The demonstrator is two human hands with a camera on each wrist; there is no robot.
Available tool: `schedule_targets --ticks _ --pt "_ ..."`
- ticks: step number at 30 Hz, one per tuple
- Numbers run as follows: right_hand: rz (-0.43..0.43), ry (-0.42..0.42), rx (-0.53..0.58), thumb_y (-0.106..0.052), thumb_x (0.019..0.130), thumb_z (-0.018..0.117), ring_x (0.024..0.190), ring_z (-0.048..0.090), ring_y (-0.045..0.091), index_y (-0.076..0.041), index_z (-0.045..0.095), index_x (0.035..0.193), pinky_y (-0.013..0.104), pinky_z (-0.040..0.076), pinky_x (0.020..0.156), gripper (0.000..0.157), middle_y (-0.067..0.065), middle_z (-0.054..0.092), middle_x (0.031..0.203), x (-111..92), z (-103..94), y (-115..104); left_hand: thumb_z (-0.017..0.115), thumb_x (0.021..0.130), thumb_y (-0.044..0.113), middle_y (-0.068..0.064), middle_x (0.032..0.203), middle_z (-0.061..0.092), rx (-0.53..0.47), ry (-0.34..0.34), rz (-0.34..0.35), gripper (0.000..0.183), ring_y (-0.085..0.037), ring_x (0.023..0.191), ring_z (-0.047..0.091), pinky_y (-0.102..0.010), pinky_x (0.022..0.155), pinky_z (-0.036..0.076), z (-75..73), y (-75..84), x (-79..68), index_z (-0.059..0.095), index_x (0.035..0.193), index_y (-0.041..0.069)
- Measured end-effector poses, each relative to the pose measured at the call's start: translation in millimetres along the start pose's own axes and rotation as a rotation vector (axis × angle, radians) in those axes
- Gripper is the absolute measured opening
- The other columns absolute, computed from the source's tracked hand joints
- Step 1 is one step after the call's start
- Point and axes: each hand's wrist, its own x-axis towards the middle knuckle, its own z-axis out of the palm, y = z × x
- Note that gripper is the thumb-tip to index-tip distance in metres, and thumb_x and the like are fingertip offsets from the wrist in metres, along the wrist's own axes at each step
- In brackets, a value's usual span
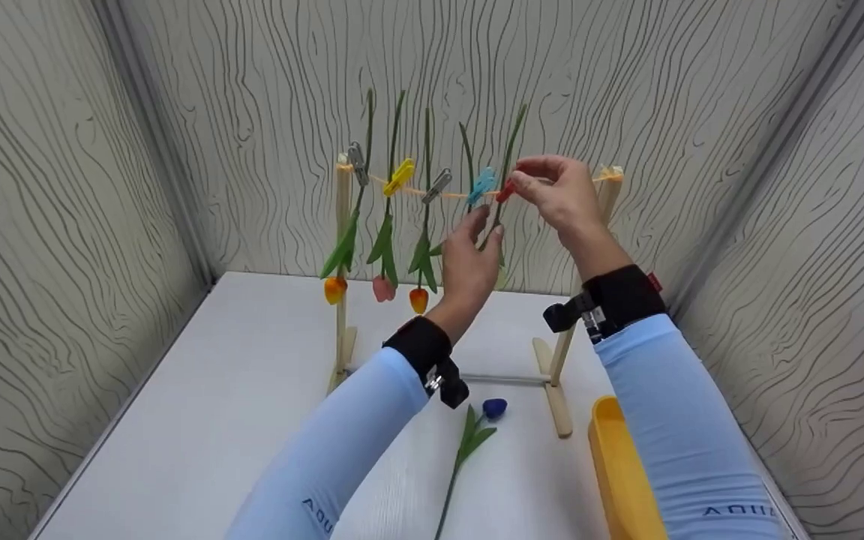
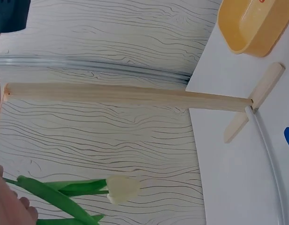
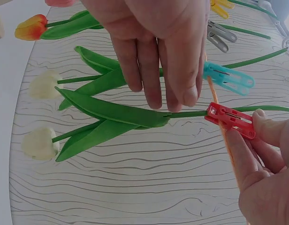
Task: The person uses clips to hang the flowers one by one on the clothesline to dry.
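My right hand (image 1: 567,196) pinches a red clothespin (image 3: 232,121) between thumb and fingers. The clothespin sits on the orange cord (image 3: 230,157), with the stem of a white artificial tulip (image 3: 40,143) at its jaws, bloom hanging down. Just left of it, my left hand (image 1: 471,262) is beside the stem, its fingers straight in the right wrist view. A blue clothespin (image 3: 229,78) next to it holds a second white tulip (image 3: 45,85). Further left hang two orange tulips (image 1: 418,301) and a pink tulip (image 1: 383,289), under grey and yellow clothespins (image 1: 400,178).
The cord runs between two wooden posts (image 2: 125,93) on flat feet, joined low down by a grey rod (image 1: 503,379). A blue tulip (image 1: 494,409) lies on the white table (image 1: 252,390). At the right stands a yellow container (image 1: 608,450). Patterned walls surround the table.
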Motion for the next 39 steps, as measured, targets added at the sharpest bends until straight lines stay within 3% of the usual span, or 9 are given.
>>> schedule_targets --ticks 3,8,15,20,24,26,31,35,39 --pt "-0.002 0.015 -0.014 -0.021 0.107 0.071 0.131 0.068 0.023 -0.004 0.069 0.140 0.038 0.054 0.121 0.037 0.009 0.071 0.136 1 2.6 2 0.061 0.112 0.021 -0.006 0.162 0.061 0.002 -0.022 0.015 0.046 -0.024 0.153 0.057 -0.042 0.125 0.050 -5.8 -0.9 -14.7 0.056 0.157 0.012" --pt "-0.003 0.044 -0.040 -0.022 0.107 0.071 0.134 0.066 0.026 -0.004 0.069 0.141 0.040 0.053 0.121 0.038 0.012 0.070 0.140 2 7.4 5 0.056 0.115 0.028 -0.004 0.161 0.063 0.097 -0.136 0.061 0.045 -0.025 0.152 0.059 -0.046 0.126 0.049 -22.7 -8.3 -31.0 0.057 0.157 0.014" --pt "-0.031 0.048 -0.080 -0.022 0.109 0.068 0.137 0.067 0.027 -0.004 0.066 0.144 0.041 0.054 0.121 0.039 0.017 0.067 0.147 5 8.9 8 0.052 0.115 0.037 -0.002 0.173 0.048 0.346 -0.287 0.191 0.053 -0.025 0.165 0.040 -0.053 0.134 0.037 -52.2 -24.9 -36.7 0.047 0.165 0.020" --pt "-0.097 0.086 -0.145 -0.028 0.108 0.071 0.145 0.063 0.027 -0.005 0.064 0.146 0.042 0.053 0.122 0.045 0.016 0.065 0.152 6 1.9 12 0.050 0.114 0.045 -0.005 0.179 0.036 0.508 -0.337 0.288 0.063 -0.030 0.172 0.022 -0.061 0.139 0.021 -66.4 -30.9 -33.9 0.038 0.170 0.018" --pt "-0.174 0.131 -0.272 -0.037 0.108 0.069 0.156 0.051 0.031 -0.008 0.059 0.153 0.048 0.045 0.129 0.054 0.014 0.056 0.164 1 -8.9 17 0.051 0.111 0.052 -0.008 0.182 0.028 0.652 -0.324 0.375 0.073 -0.037 0.173 0.014 -0.069 0.138 0.007 -79.4 -29.5 -27.5 0.032 0.172 0.018" --pt "-0.214 0.135 -0.363 -0.042 0.110 0.064 0.166 0.036 0.034 -0.010 0.053 0.159 0.057 0.034 0.135 0.060 0.014 0.045 0.173 -8 -16.1 22 0.051 0.109 0.057 -0.008 0.184 0.023 0.734 -0.297 0.399 0.077 -0.037 0.173 0.011 -0.072 0.138 0.003 -88.9 -28.5 -25.3 0.030 0.173 0.020" --pt "-0.332 0.168 -0.554 -0.044 0.113 0.055 0.173 0.008 0.037 -0.016 0.039 0.169 0.070 0.012 0.138 0.065 0.012 0.024 0.183 -49 -32.4 55 0.050 0.104 0.067 -0.004 0.185 0.018 0.918 -0.210 0.441 0.084 -0.037 0.174 0.009 -0.075 0.135 0.000 -120.5 -34.4 -29.3 0.027 0.174 0.025" --pt "-0.370 0.211 -0.694 -0.038 0.111 0.059 0.171 0.013 0.045 -0.015 0.039 0.169 0.072 0.011 0.137 0.066 0.016 0.026 0.182 -90 -40.2 100 0.054 0.102 0.067 -0.005 0.185 0.020 1.008 -0.151 0.448 0.087 -0.038 0.173 0.012 -0.076 0.135 0.002 -145.3 -54.8 -44.1 0.028 0.174 0.026" --pt "-0.331 0.188 -0.788 -0.034 0.109 0.062 0.167 0.019 0.050 -0.012 0.042 0.167 0.077 0.014 0.133 0.065 0.022 0.030 0.178 -124 -45.7 143 0.056 0.100 0.068 -0.005 0.185 0.022 1.058 -0.130 0.392 0.088 -0.038 0.173 0.012 -0.076 0.135 0.002 -165.5 -86.2 -63.3 0.029 0.174 0.027"
